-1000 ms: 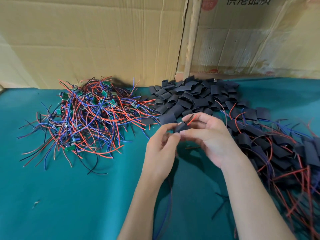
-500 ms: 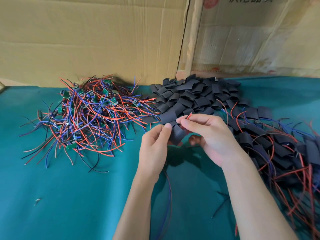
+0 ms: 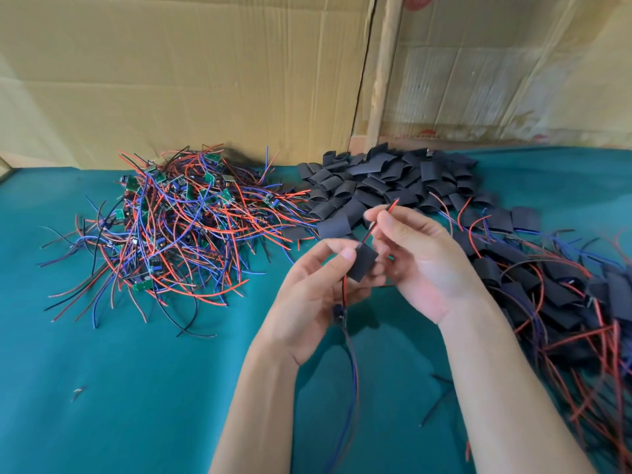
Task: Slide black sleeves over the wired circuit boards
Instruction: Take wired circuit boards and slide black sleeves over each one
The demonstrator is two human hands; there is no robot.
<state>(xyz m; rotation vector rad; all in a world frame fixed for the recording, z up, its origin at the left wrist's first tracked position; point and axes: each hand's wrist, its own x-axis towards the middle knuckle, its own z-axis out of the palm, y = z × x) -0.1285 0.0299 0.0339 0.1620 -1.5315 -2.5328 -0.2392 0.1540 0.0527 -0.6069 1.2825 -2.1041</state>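
Centre frame: left hand (image 3: pixel 318 289) pinches black sleeve (image 3: pixel 363 262); right hand (image 3: pixel 415 254) pinches red wire (image 3: pixel 383 220) threaded through it. Sleeve light, soft, flattens easily: hold by edges. Circuit board (image 3: pixel 339 313), apparently below sleeve, fragile. Spare sleeves (image 3: pixel 386 183) upper centre.

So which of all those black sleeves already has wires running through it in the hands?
The black sleeve pinched by the left hand, with red wire coming out its top into the right hand. The loose sleeve pile behind lies on the table, unthreaded.
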